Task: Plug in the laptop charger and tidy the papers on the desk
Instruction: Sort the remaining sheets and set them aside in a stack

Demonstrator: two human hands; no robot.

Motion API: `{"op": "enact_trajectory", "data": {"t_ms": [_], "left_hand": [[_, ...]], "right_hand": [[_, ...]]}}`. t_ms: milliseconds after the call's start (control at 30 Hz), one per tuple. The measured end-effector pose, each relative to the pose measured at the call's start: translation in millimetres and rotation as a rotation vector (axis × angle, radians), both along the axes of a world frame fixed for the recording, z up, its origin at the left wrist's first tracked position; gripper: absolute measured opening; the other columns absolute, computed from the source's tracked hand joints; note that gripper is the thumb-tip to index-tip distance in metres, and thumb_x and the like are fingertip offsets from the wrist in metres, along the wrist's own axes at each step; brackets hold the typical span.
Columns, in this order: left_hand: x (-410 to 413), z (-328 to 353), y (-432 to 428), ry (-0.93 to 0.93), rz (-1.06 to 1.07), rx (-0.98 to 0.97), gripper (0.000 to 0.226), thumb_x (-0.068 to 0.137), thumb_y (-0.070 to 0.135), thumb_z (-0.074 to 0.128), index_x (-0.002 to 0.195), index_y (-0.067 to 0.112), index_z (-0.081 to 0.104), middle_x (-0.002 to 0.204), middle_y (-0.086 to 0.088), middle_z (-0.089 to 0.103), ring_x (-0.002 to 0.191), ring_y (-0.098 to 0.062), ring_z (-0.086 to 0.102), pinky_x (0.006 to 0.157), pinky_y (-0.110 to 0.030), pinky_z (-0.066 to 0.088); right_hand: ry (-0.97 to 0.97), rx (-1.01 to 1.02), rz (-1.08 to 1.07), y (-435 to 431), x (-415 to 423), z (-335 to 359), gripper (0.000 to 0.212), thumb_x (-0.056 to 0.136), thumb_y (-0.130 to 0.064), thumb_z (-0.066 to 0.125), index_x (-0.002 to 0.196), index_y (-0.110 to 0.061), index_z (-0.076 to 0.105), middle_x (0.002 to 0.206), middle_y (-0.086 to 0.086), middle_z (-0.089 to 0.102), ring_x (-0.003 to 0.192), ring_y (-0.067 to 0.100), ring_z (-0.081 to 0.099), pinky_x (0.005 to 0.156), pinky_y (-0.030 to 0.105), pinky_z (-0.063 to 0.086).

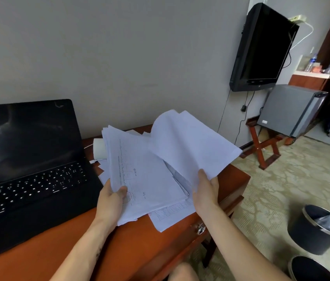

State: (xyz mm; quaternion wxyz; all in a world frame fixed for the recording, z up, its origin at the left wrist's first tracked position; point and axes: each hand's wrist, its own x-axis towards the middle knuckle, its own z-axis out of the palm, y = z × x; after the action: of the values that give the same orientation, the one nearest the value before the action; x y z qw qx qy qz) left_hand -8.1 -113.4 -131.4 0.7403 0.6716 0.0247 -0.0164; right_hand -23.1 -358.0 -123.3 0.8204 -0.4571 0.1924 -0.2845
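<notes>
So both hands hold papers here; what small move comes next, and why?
Probably lay the sheets in the right hand onto the stack in the left hand: the two bundles are held apart, and another page lies loose on the desk.

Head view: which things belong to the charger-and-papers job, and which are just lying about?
Job: papers, laptop, white charger, desk.
Lying about: TV, fridge, bin, bottles.

White papers [146, 175] fanned above desk [131, 246]; charger [99, 149] behind.
</notes>
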Motion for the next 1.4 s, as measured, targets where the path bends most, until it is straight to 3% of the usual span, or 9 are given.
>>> {"op": "enact_trajectory", "data": {"t_ms": [200,300,367,567,733,900,1067,1233,1400], "left_hand": [[5,-5,1,0.016,0.014,-0.002,0.038,0.107,0.006,0.053,0.139,0.026,0.059,0.122,0.003,0.074,0.111,-0.021,0.072,0.090,-0.037,0.059],[2,-2,0,0.008,0.011,0.005,0.038,0.107,0.006,0.053,0.139,0.026,0.059,0.123,0.004,0.073,0.113,-0.020,0.070,0.092,-0.038,0.057],[2,-3,0,0.010,0.016,0.017,0.037,0.107,0.008,0.053,0.138,0.027,0.060,0.123,0.005,0.073,0.114,-0.021,0.070,0.097,-0.042,0.057],[-3,2,-2,-0.057,0.013,0.075,0.026,0.110,0.026,0.050,0.133,0.029,0.062,0.118,0.007,0.075,0.110,-0.016,0.072,0.096,-0.041,0.058],[-4,4,-5,-0.086,0.029,0.163,0.032,0.099,0.033,0.069,0.129,0.031,0.060,0.117,0.014,0.072,0.107,-0.009,0.069,0.089,-0.031,0.057],[-3,6,-3,-0.035,0.031,0.130,0.033,0.100,0.015,0.068,0.125,0.034,0.058,0.114,0.012,0.072,0.105,-0.011,0.069,0.083,-0.028,0.056],[0,10,12,0.042,-0.031,0.092,0.037,0.101,0.007,0.063,0.130,0.031,0.064,0.114,0.004,0.078,0.103,-0.021,0.076,0.096,-0.046,0.059],[6,14,22,0.043,-0.072,0.127,0.036,0.102,0.005,0.058,0.121,0.034,0.067,0.111,0.003,0.079,0.101,-0.024,0.077,0.095,-0.047,0.059],[4,12,21,0.020,-0.097,0.183,0.026,0.101,0.022,0.065,0.126,0.027,0.066,0.111,0.007,0.079,0.102,-0.017,0.076,0.095,-0.041,0.059]], "right_hand": [[0.107,-0.040,0.051,-2,7,-6,0.034,0.101,-0.012,0.055,0.132,-0.025,0.058,0.128,0.002,0.068,0.116,0.028,0.066,0.102,0.045,0.053],[0.220,-0.316,0.159,8,-6,-17,0.035,0.105,-0.016,0.050,0.139,-0.026,0.049,0.124,-0.004,0.063,0.117,0.022,0.064,0.077,0.018,0.053],[0.223,-0.485,0.195,12,-10,-18,0.036,0.107,-0.016,0.047,0.142,-0.026,0.044,0.124,-0.010,0.062,0.118,0.011,0.061,0.080,0.011,0.049],[0.207,-0.796,0.375,26,-15,-20,0.034,0.106,-0.022,0.047,0.140,-0.029,0.047,0.124,-0.016,0.063,0.115,-0.002,0.060,0.096,0.019,0.052],[0.248,-1.001,0.463,31,-13,-24,0.028,0.094,-0.038,0.057,0.122,-0.038,0.059,0.114,-0.010,0.062,0.110,0.009,0.058,0.094,0.033,0.055],[0.170,-0.905,0.344,30,-20,-15,0.033,0.101,-0.034,0.056,0.134,-0.035,0.053,0.125,-0.022,0.054,0.121,-0.003,0.045,0.099,0.018,0.045],[0.201,-0.571,0.151,17,-21,-13,0.046,0.103,-0.022,0.055,0.144,-0.031,0.036,0.131,-0.014,0.054,0.117,0.002,0.056,0.086,0.020,0.053],[0.311,-0.811,0.185,20,-14,-17,0.042,0.102,-0.008,0.047,0.143,-0.018,0.052,0.143,-0.009,0.054,0.130,0.006,0.049,0.103,0.017,0.041],[0.316,-0.864,0.160,21,-10,-19,0.037,0.101,-0.006,0.046,0.133,-0.017,0.061,0.133,-0.010,0.059,0.117,0.001,0.050,0.096,0.015,0.039]]}}
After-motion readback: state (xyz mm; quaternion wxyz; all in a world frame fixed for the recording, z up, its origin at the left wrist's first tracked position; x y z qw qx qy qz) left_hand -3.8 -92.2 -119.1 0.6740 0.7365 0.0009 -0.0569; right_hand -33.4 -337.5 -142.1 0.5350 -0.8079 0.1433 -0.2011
